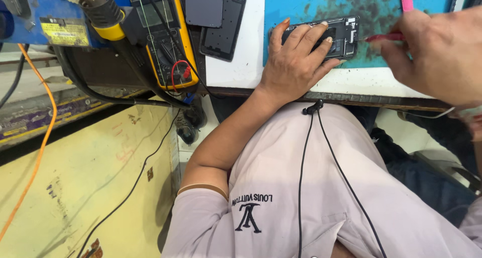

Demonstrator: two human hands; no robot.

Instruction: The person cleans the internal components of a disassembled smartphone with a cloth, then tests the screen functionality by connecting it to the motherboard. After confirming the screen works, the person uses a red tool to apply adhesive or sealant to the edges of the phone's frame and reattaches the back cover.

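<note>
the left hand is pressing flat, fingers spread, on an opened black phone lying on a stained blue mat, apparently steadying it. the right hand is pinching a slim red-handled tool, tip touching the phone's edge.

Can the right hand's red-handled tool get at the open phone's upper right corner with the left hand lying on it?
Probably yes. The left hand covers the left and middle of the open phone, leaving its right end bare, and the red-handled tool in the right hand already points there.
</note>
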